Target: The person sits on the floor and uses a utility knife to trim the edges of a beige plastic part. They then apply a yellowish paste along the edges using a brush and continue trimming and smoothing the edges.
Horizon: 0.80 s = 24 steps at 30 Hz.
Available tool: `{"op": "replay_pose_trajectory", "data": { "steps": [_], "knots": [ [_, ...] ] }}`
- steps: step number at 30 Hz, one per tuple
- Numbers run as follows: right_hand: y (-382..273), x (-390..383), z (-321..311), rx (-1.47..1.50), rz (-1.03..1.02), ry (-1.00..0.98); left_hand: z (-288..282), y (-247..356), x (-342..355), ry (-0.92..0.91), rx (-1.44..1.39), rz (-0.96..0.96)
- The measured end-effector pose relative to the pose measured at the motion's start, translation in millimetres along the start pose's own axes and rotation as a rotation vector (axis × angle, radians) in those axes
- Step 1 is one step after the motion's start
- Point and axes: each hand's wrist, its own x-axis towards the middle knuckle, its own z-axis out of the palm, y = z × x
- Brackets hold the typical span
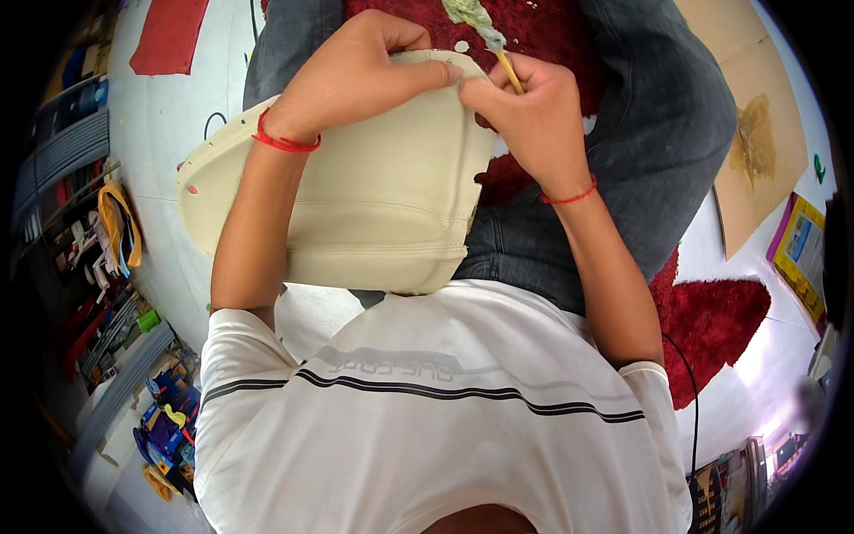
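A cream, leather-like covered panel (382, 169) with stitched seams lies tilted across my lap. My left hand (365, 76) is closed over its far edge, thumb on the front and the other fingers curled behind. Pinched in my right hand (538, 111) is a thin wooden stick brush (509, 71), its head clotted with pale, glue-like matter and pointing away from me. The thumb and forefinger of that hand also touch the panel's upper right corner. Part of the panel's left side is hidden beneath my left forearm.
Dark red shaggy mat (721, 329) lies under and beside my legs. A stained brown cardboard sheet (738, 133) and a yellow and purple packet (801, 254) are at the right. Red cloth (169, 36) lies far left; crowded shelving (71, 169) lines the left side. A black cable (689, 383) runs at the right.
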Motion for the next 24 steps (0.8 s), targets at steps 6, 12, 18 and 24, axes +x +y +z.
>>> {"op": "replay_pose_trajectory", "data": {
  "steps": [6,12,18,24],
  "knots": [
    [-6.6,6.3,-3.1,0.017,0.092,-0.07,3.4,6.8,-3.1,0.031,-0.096,-0.055],
    [-9.0,-7.8,-0.8,0.065,0.065,-0.057,4.6,4.1,-5.0,0.035,-0.11,-0.076],
    [-1.8,-14.4,1.3,0.093,0.063,-0.042,3.5,1.3,-3.4,0.047,-0.109,-0.067],
    [7.5,-18.1,5.5,0.196,0.096,-0.042,3.3,0.5,-2.4,0.05,-0.087,-0.075]
  ]
}}
